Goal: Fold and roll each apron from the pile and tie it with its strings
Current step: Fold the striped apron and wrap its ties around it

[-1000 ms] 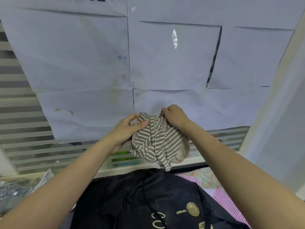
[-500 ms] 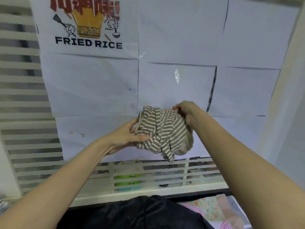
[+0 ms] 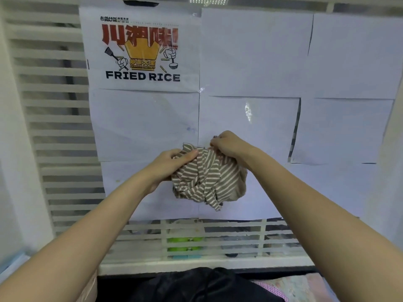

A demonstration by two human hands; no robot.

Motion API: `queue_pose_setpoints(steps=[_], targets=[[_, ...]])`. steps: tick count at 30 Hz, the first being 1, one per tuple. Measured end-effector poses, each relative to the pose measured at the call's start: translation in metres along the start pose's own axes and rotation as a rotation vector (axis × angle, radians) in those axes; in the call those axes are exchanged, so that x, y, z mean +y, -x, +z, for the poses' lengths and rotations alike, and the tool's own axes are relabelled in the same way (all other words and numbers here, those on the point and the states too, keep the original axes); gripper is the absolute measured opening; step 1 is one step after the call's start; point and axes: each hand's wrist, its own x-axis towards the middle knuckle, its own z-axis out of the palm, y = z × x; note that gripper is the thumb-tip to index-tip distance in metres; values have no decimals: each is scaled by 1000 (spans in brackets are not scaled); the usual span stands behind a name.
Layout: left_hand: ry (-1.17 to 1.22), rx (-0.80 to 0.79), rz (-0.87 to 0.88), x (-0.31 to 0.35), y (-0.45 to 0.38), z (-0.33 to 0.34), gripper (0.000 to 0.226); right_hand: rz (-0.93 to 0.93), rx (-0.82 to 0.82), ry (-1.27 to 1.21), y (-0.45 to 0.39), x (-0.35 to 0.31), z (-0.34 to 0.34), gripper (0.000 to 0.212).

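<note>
Left hand fingers curled over the left top edge of the striped apron, thumb on the near side, clamped on the cloth. Right hand fingers pinched together on the bundle's upper right corner, knuckles up. Apron is a bunched brown-and-cream wad held in the air between both hands, most of it hanging below the fingers, one loose tail drooping lowest. Behind the fingers: white paper sheets taped over a slatted white partition; above-left of the fingers, a "FRIED RICE" poster. Below the hands, through the slats, green and blue items, blurred. Nearest the camera, under both forearms: black fabric, and to its right pink checked cloth plus a floral piece.
</note>
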Motion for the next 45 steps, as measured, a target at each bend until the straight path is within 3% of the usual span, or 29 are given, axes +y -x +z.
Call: queue_pose_setpoints(steps=[2, 5, 10, 13, 18, 22, 26, 32, 35, 39, 45], targets=[[22, -1, 9, -6, 5, 1, 40, -147, -24, 194, 4, 10, 14, 29], [114, -22, 11, -17, 12, 6, 27, -222, 93, 334, 2, 25, 32, 28], [96, 24, 43, -20, 17, 3, 21, -31, 297, -43, -16, 28, 43, 36], [63, 67, 64, -13, 16, -15, 20, -11, 259, -154, -21, 8, 45, 28], [78, 228, 96, 15, 29, -70, 14, -239, -37, -313, -18, -68, 48, 26], [11, 394, 122, 55, 59, -128, 33, -432, -142, -240, -17, -141, 59, 28], [-90, 542, 128, 97, 100, -177, 41, -606, -133, -212, -14, -212, 82, 22], [-198, 682, 159, 144, 176, -227, 47, -588, -187, -451, -13, -311, 122, 20], [-316, 847, 194, 165, 201, -255, 36, -596, -220, -536, -16, -364, 149, 30], [-436, 1028, 210, 193, 213, -292, 14, -693, -219, -481, -17, -434, 174, 22], [-745, 1254, 175, 208, 212, -353, 38, -782, -130, -364, -20, -502, 201, 33]])
